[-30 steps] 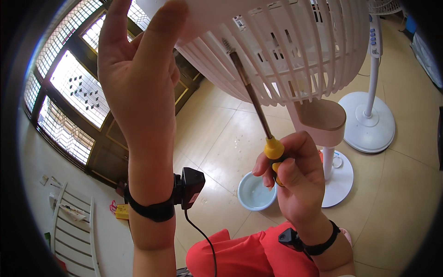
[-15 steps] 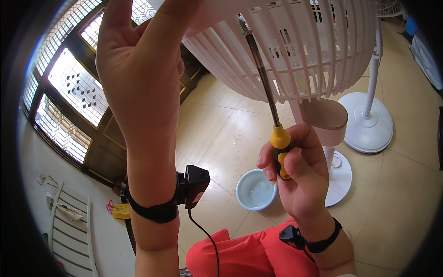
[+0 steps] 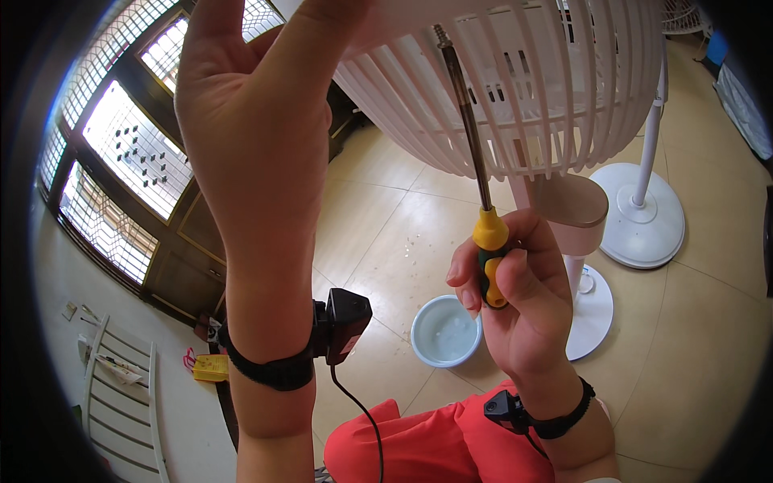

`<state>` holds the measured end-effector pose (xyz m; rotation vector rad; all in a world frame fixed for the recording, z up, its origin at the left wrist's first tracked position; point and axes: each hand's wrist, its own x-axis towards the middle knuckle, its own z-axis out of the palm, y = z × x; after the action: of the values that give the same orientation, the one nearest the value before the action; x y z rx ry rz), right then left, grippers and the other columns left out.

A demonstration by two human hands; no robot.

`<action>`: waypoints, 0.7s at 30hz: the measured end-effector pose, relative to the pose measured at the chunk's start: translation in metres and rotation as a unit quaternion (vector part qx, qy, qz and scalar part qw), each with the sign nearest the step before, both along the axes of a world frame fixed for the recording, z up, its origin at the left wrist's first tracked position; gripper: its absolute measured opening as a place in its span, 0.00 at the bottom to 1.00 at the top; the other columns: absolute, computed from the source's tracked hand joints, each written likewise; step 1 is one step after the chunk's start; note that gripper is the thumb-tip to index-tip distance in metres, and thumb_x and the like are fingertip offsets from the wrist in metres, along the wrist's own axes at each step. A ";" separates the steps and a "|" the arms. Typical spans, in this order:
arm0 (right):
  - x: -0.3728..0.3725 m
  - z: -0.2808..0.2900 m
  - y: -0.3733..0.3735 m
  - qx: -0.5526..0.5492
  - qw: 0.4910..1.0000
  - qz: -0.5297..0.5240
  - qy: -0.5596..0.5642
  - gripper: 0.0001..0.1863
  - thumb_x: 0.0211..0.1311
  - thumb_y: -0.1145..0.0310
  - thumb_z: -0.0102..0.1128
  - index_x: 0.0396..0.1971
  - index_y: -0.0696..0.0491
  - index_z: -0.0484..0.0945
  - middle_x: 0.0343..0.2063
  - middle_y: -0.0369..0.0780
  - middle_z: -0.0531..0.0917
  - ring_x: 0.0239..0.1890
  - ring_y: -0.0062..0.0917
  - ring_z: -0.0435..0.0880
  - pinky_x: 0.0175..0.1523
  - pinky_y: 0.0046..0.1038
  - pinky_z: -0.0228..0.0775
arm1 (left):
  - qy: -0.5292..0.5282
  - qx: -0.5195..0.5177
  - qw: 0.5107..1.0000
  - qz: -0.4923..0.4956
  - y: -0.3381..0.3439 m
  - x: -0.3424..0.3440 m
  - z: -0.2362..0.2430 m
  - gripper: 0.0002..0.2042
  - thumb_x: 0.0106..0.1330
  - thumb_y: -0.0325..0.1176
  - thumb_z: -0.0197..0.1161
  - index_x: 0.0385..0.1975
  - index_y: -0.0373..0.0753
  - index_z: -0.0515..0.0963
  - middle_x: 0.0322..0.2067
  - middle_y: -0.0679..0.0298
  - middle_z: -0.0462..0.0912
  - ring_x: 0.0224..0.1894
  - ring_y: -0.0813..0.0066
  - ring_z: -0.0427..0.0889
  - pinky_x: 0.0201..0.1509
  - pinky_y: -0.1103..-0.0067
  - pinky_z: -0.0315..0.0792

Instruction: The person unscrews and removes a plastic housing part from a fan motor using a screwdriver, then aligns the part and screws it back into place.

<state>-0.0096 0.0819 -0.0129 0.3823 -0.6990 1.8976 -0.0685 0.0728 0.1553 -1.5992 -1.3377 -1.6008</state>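
My right hand (image 3: pixel 527 298) is closed around the yellow and dark green handle of a screwdriver (image 3: pixel 469 137). The shaft points upward, and a small screw (image 3: pixel 441 35) sits at its tip, close to the ribs of a white fan guard (image 3: pixel 564 105). High on the left, my left hand (image 3: pixel 258 121) grips the smooth white edge of the fan. Its thumb lies along this edge, while its fingertips run out past the top of the picture. The fan's neck (image 3: pixel 572 201) rises below the guard from a white round base (image 3: pixel 592 314).
A pale blue basin (image 3: pixel 447 332) stands on the tiled floor. Behind the fan is a second white stand with a round base (image 3: pixel 642 217). At the left are a door with lit panes (image 3: pixel 133 149), a white rack (image 3: pixel 121 402) and a yellow box (image 3: pixel 211 368).
The screwdriver's tip with the screw has shifted a little to the right and its shaft is slightly steeper. My left hand has also drifted slightly right along with the fan's edge.
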 end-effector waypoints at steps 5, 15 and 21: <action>-0.001 0.000 0.001 0.003 1.000 -0.004 -0.005 0.13 0.66 0.64 0.54 0.43 0.56 0.67 0.30 0.45 0.79 0.23 0.16 0.67 0.31 0.17 0.60 | 0.019 0.010 0.999 0.046 0.001 -0.001 -0.001 0.35 0.59 0.40 0.66 0.62 0.31 0.59 0.22 0.66 0.79 0.10 0.92 0.56 0.10 0.91 0.48; -0.001 0.001 0.004 -0.001 1.000 -0.009 -0.005 0.12 0.65 0.66 0.54 0.43 0.56 0.67 0.31 0.45 0.80 0.24 0.16 0.69 0.32 0.17 0.62 | -0.027 -0.035 0.998 -0.046 -0.009 0.003 0.005 0.34 0.59 0.40 0.66 0.61 0.32 0.60 0.25 0.62 0.81 0.10 0.92 0.56 0.10 0.91 0.49; 0.004 0.008 0.000 -0.028 0.995 -0.070 -0.069 0.13 0.65 0.67 0.56 0.45 0.55 0.66 0.35 0.45 0.80 0.25 0.14 0.69 0.32 0.16 0.65 | -0.031 -0.058 0.997 -0.034 -0.014 0.002 0.012 0.32 0.60 0.37 0.66 0.61 0.33 0.60 0.25 0.61 0.82 0.13 0.91 0.65 0.14 0.92 0.54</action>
<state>-0.0058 0.0815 -0.0048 0.1623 -0.7426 1.8183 -0.0664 0.0585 0.1670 -1.6913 -1.4464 -1.6513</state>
